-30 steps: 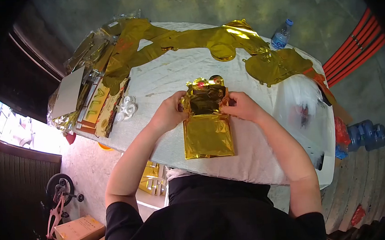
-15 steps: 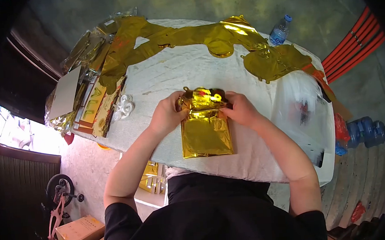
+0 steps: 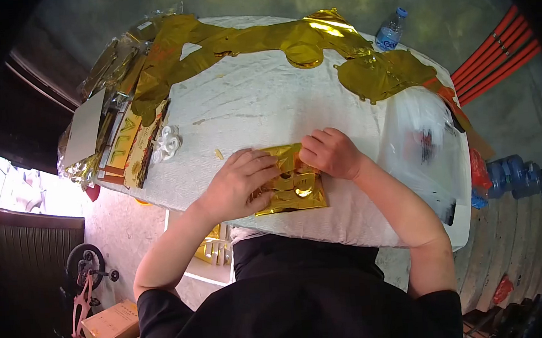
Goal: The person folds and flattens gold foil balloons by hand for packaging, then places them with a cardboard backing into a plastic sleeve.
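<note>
A gold foil balloon, folded into a small flat packet, lies on the white table cover near the front edge. My left hand rests over the packet's left side, fingers stretched across the foil. At the upper right corner, my right hand has its fingers curled and closed on the foil's edge. My fingers cover parts of the packet's left and right sides. A small pale scrap sits just beyond my left hand.
Gold foil balloons spread along the far edge. Foil packets and printed cards are piled left, beside white ribbon rolls. Clear plastic bags lie right. A water bottle stands at the back. Cardboard boxes sit below left.
The foil's upper part has been folded down toward me, so the packet is shorter. My left hand has moved from its upper left edge onto the foil; the right hand's fingers have curled.
</note>
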Motion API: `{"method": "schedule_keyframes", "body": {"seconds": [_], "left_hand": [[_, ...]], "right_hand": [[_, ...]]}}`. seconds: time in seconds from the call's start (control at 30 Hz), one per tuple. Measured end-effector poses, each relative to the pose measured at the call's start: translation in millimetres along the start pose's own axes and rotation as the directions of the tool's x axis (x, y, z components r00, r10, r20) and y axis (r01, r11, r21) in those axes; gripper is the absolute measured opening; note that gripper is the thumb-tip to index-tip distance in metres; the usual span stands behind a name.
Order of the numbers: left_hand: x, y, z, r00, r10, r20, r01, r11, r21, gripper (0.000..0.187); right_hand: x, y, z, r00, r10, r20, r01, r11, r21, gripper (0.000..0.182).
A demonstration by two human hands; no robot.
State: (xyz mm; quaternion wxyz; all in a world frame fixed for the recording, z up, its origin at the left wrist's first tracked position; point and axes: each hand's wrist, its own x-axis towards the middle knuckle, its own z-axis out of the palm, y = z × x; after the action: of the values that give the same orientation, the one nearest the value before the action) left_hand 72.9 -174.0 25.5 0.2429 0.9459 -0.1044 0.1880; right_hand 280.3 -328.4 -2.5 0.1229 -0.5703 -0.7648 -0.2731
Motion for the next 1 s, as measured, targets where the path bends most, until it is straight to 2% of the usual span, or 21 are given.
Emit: {"method": "schedule_keyframes", "body": {"seconds": [0.2, 0.27, 0.3, 0.37, 0.4, 0.47, 0.5, 0.57, 0.6, 0.67, 0.7, 0.77, 0.8, 1.0], "left_hand": [[-8, 0, 7, 0.999, 0.028, 0.040, -0.032, 0.993, 0.109, 0.030], [-9, 0, 8, 0.999, 0.040, 0.032, -0.044, 0.993, 0.113, 0.029], [-9, 0, 8, 0.999, 0.047, 0.028, -0.050, 0.992, 0.115, 0.028], [-9, 0, 8, 0.998, 0.058, 0.018, -0.059, 0.991, 0.121, 0.026], [-10, 0, 9, 0.998, 0.057, 0.019, -0.059, 0.991, 0.121, 0.026], [-12, 1, 10, 0.998, 0.057, 0.026, -0.059, 0.992, 0.113, 0.025], [-12, 0, 10, 0.998, 0.050, 0.036, -0.053, 0.994, 0.096, 0.026], [-12, 0, 9, 0.998, 0.041, 0.046, -0.044, 0.996, 0.082, 0.027], [-12, 0, 9, 0.998, 0.045, 0.044, -0.048, 0.995, 0.082, 0.026], [-12, 2, 9, 0.998, 0.045, 0.051, -0.049, 0.996, 0.076, 0.025], [-11, 2, 8, 0.997, 0.047, 0.054, -0.051, 0.996, 0.078, 0.025], [-13, 3, 9, 0.997, 0.038, 0.064, -0.043, 0.996, 0.076, 0.025], [-14, 3, 10, 0.997, 0.037, 0.064, -0.041, 0.997, 0.065, 0.025], [-15, 2, 8, 0.996, 0.020, 0.087, -0.017, 0.999, -0.038, 0.029]], "right_hand": [[-3, 2, -3, 0.998, -0.050, 0.043, 0.052, 0.998, -0.037, 0.011], [-5, 4, -12, 0.994, -0.011, 0.111, 0.002, 0.997, 0.083, 0.011], [-7, 7, -18, 0.994, -0.010, 0.112, 0.002, 0.997, 0.074, 0.011], [-10, 13, -26, 0.982, 0.095, 0.165, -0.127, 0.972, 0.196, 0.016], [-12, 17, -28, 0.982, 0.093, 0.165, -0.125, 0.973, 0.195, 0.016], [-16, 19, -33, 0.945, 0.273, 0.182, -0.314, 0.912, 0.264, 0.019], [-16, 16, -34, 0.944, 0.274, 0.185, -0.316, 0.912, 0.263, 0.019], [-3, 0, -38, 0.789, 0.563, 0.247, -0.602, 0.629, 0.491, 0.019], [3, -9, -36, 0.789, 0.563, 0.247, -0.602, 0.628, 0.493, 0.019], [14, -31, -30, 0.868, 0.466, 0.173, -0.482, 0.704, 0.522, 0.029], [18, -41, -28, 0.866, 0.468, 0.178, -0.486, 0.698, 0.527, 0.029], [23, -59, -26, 0.870, 0.412, 0.272, -0.493, 0.748, 0.444, 0.044], [21, -64, -18, 0.852, 0.390, 0.349, -0.517, 0.732, 0.444, 0.055], [10, -73, -1, 0.844, 0.411, 0.344, -0.525, 0.765, 0.373, 0.061]]}}
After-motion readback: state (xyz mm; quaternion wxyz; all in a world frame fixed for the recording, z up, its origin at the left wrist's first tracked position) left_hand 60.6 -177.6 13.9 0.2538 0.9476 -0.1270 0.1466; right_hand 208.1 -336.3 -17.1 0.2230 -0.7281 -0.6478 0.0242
